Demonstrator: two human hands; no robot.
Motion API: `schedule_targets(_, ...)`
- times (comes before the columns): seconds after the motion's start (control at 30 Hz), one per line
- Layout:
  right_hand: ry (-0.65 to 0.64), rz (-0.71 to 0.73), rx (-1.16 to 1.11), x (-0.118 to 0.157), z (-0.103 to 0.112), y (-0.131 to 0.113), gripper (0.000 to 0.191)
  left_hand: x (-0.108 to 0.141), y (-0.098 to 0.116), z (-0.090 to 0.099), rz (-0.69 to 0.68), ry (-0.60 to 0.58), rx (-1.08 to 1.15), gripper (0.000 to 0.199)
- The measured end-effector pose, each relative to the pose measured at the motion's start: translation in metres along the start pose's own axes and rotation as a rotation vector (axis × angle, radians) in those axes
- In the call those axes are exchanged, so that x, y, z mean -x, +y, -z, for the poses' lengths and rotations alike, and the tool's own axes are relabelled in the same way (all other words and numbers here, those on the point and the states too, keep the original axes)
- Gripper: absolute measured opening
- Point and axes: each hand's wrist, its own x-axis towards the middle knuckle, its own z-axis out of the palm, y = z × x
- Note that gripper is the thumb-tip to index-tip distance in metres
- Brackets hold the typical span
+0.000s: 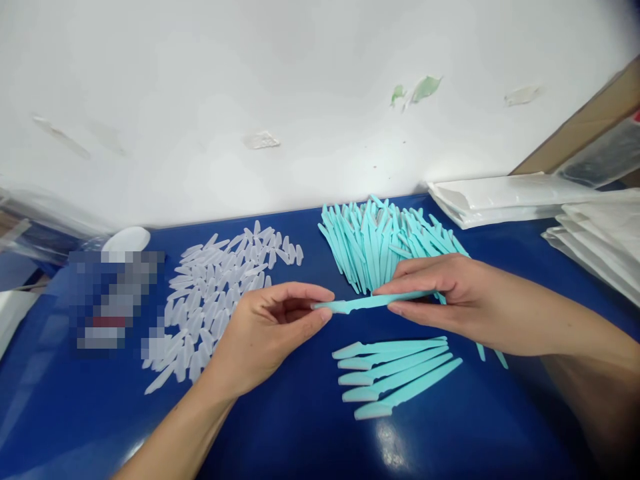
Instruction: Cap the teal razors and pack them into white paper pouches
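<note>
Between my hands a turquoise razor-like stick (367, 302) is held nearly level. My right hand (450, 297) pinches its handle between thumb and fingers. The fingertips of my left hand (283, 323) close on its head end, where a pale cap seems to sit, though the fingers partly hide it. Just below lie several turquoise sticks in a fanned row (400, 377), heads to the left. Behind my right hand is a large heap of turquoise sticks (373, 243). Left of my left hand spreads a pile of small translucent caps (210, 287).
The blue table (280, 427) meets a white wall (200, 100) at the back. White plastic bags (515, 193) lie at the right, near a cardboard box (585, 120). A round white object (127, 240) and a blurred-out patch are at the left.
</note>
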Motion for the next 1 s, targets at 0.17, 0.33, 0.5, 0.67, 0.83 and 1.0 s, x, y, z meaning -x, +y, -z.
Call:
schedule_targets(0.17, -0.009, 0.003, 0.023, -0.002, 0.002, 0.002, 0.023, -0.004, 0.001, 0.012, 0.091, -0.057, 0.055, 0.018)
schedule_targets(0.33, 0.053, -0.019, 0.043, 0.000, 0.007, 0.004, 0.026, -0.002, 0.004, 0.038, 0.034, 0.089, -0.011, 0.025)
schedule_targets(0.5, 0.049, -0.008, 0.057, 0.000, 0.008, 0.005, 0.027, 0.000, 0.009, 0.039, 0.014, 0.067, -0.268, 0.028)
schedule_targets(0.67, 0.041, -0.004, 0.060, 0.000, 0.008, 0.003, 0.027, -0.001, 0.014, 0.033, 0.074, -0.098, -0.385, 0.043)
schedule_targets(0.83, 0.005, -0.043, 0.040, 0.000, 0.007, 0.003, 0.027, 0.000, 0.015, 0.028, 0.140, -0.121, -0.354, 0.046)
schedule_targets(1.0, -0.033, -0.037, 0.035, 0.000, 0.006, 0.003, 0.025, -0.001, 0.013, 0.022, 0.154, -0.142, -0.311, 0.045)
